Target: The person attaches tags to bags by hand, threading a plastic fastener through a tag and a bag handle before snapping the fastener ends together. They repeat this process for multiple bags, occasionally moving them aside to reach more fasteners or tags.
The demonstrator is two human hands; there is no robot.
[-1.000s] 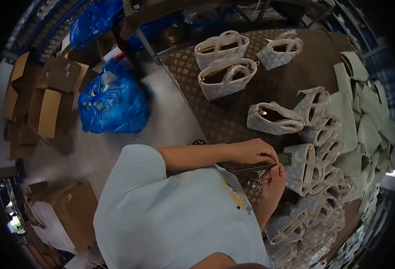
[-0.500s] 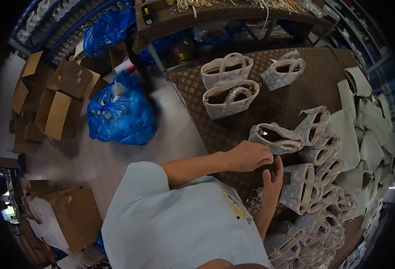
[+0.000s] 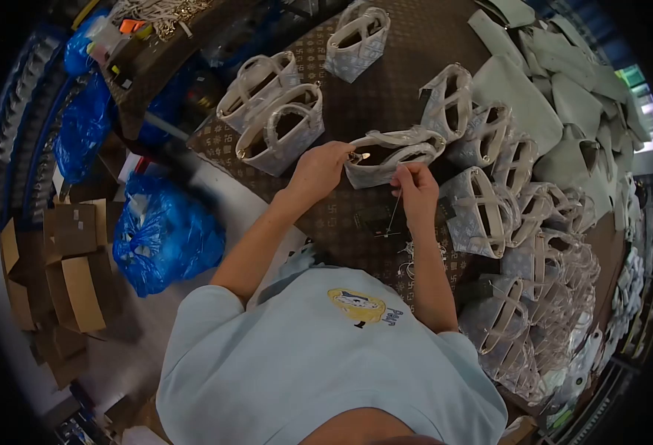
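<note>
A small pale patterned handbag (image 3: 375,175) with wrapped handles stands upright in front of me. My left hand (image 3: 317,175) is closed on its left end, beside a shiny metal piece at the rim. My right hand (image 3: 417,194) is at the bag's front right side, its fingers pinched on a thin string (image 3: 394,215) that hangs down. Below the string is a dark card-like piece, hard to make out against the cloth. A small tangle of pale strings (image 3: 413,259) lies by my right forearm.
Three similar handbags (image 3: 282,133) stand farther off on the brown patterned cloth (image 3: 408,37). Many more wrapped bags (image 3: 482,215) crowd the right side, with pale flat pouches (image 3: 519,93) behind them. Left on the floor are a blue plastic sack (image 3: 167,237) and cardboard boxes (image 3: 82,297).
My hands have moved apart: the left now grips the bag's left end, and the right has come up to its front with the string. The view has turned.
</note>
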